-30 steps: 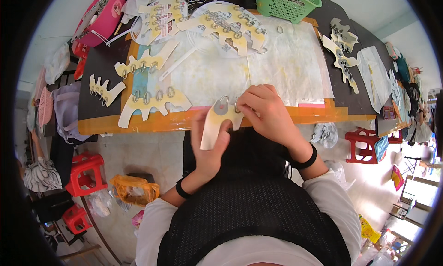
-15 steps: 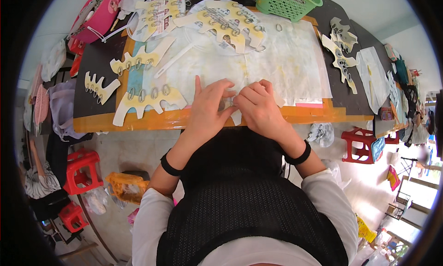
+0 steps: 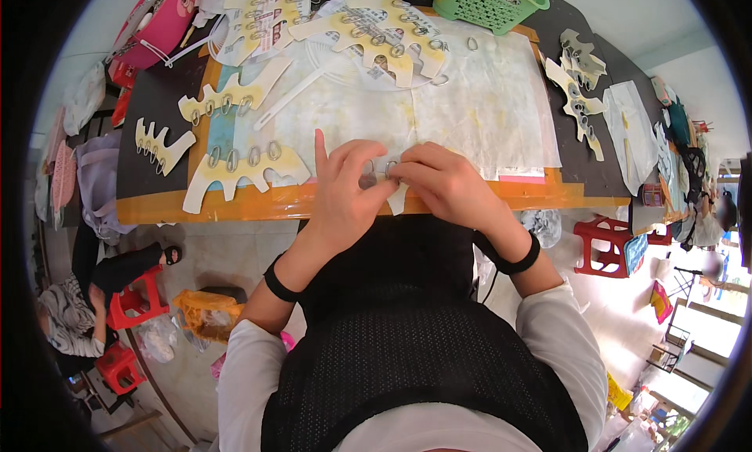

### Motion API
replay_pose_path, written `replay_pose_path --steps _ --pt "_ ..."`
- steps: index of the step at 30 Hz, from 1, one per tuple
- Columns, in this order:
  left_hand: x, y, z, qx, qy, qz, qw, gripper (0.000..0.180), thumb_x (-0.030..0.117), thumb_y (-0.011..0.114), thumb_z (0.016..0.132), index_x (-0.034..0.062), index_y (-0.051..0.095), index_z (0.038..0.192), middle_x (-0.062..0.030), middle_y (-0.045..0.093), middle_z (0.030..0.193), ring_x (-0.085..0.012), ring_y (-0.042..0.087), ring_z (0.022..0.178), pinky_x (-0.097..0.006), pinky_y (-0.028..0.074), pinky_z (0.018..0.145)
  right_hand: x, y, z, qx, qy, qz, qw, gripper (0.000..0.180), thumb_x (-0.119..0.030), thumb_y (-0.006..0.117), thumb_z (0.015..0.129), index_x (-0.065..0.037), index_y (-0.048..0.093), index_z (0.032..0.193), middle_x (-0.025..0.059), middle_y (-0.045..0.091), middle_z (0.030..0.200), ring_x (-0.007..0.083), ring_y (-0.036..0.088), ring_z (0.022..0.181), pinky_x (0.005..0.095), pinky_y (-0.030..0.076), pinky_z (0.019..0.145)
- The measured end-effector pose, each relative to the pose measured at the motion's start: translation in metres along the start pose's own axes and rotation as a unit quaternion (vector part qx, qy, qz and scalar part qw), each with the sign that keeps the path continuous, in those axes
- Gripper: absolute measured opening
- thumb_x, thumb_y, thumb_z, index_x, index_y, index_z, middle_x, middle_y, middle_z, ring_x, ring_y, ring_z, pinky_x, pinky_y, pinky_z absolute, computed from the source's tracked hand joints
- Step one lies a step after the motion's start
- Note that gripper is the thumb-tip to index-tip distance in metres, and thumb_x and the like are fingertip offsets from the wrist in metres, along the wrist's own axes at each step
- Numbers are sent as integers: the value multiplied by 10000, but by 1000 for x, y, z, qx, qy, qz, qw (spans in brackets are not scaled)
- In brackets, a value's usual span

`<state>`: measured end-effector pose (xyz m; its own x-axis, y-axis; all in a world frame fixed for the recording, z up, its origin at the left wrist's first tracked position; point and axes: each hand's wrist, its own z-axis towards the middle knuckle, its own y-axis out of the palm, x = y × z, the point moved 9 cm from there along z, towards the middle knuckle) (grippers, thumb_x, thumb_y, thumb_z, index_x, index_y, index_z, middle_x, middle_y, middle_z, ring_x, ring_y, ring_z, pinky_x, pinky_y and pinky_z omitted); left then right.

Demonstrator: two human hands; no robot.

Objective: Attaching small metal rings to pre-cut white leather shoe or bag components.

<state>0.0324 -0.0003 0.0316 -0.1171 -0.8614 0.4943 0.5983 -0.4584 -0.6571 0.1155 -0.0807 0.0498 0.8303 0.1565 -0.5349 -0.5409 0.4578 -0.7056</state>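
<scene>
At the table's front edge, my left hand point(image 3: 350, 187) has thumb and fingers closed around a cream cut-out piece point(image 3: 398, 200), with its forefinger stretched up. Most of that piece is hidden behind my hands; one pointed end shows below them. Facing it, my right hand point(image 3: 453, 184) pinches an oval metal ring point(image 3: 391, 168) at the piece. To the left lie toothed cream pieces with yellow smears and metal rings on their prongs: a near one point(image 3: 252, 170), a middle one point(image 3: 235, 97) and a small one point(image 3: 163, 147).
Two round white fans point(image 3: 337, 56) carry more ringed pieces. Behind are a green basket point(image 3: 492, 7) of metal rings and a pink basket point(image 3: 160, 25). More ringed pieces point(image 3: 576, 99) lie at right. Red stools point(image 3: 607, 247) stand below; a seated person point(image 3: 74, 319) is at far left.
My right hand has turned and drawn slightly back, so the metal ring in its fingertips now shows. My left hand has moved slightly left. At far left, the seated person's leg has come into view.
</scene>
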Motion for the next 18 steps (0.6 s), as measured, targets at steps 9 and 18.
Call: replay_pose_path --steps 9,18 --pt "-6 6 0 -54 -1 -2 999 48 102 721 776 118 705 818 44 663 916 -241 548 1140 -695 72 1119 -10 6 -8 -19 -65 -85 994 271 19 624 665 5 615 935 105 541 831 266 571 761 379 498 679" --pt "-7 6 2 -68 -18 -9 998 81 112 716 780 138 726 856 51 664 941 -240 542 1108 -698 96 1112 -5 -5 -8 41 13 -40 998 256 40 629 706 19 617 960 114 589 946 299 596 837 373 525 733"
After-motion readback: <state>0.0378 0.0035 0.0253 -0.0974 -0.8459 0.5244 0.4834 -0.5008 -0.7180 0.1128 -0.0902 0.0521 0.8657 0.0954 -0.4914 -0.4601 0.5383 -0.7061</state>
